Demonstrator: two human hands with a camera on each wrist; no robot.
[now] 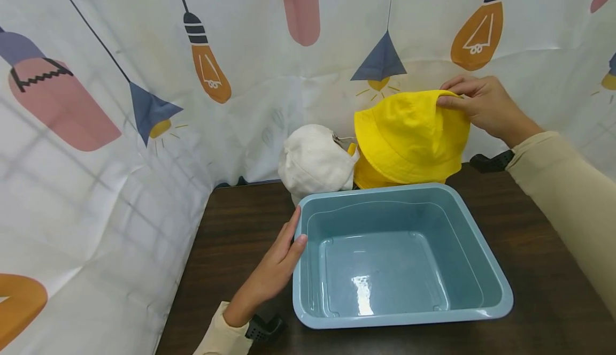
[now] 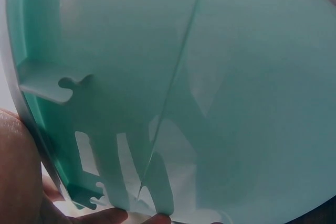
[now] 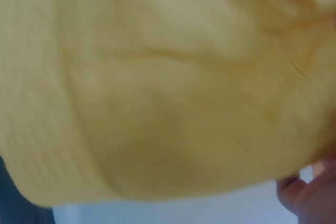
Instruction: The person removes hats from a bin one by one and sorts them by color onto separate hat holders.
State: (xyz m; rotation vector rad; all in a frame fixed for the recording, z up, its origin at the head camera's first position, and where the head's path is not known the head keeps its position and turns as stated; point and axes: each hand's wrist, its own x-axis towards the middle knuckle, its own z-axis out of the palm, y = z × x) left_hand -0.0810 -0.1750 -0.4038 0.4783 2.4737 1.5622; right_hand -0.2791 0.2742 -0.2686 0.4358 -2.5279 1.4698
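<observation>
A yellow bucket hat (image 1: pixel 409 136) is held up behind the basin. My right hand (image 1: pixel 486 103) pinches the top of its crown between thumb and fingers, and the hat's brim faces left and down. In the right wrist view, yellow fabric (image 3: pixel 173 119) fills most of the picture, with fingertips (image 3: pixel 291 190) at its lower right edge. The blue-green plastic basin (image 1: pixel 404 323) contains nothing. My left hand (image 1: pixel 274 264) lies against its left side, fingers extended along the outer wall and thumb at the rim. From the left wrist, that outer wall (image 2: pixel 236 103) shows with fingertips touching it.
A white cap (image 1: pixel 315 162) with a strap sits behind the basin's back left corner, beside the yellow hat. Everything stands on a dark wooden table (image 1: pixel 226 237). A white cloth (image 1: pixel 260 120) printed with lamps and bulbs hangs behind and on the left.
</observation>
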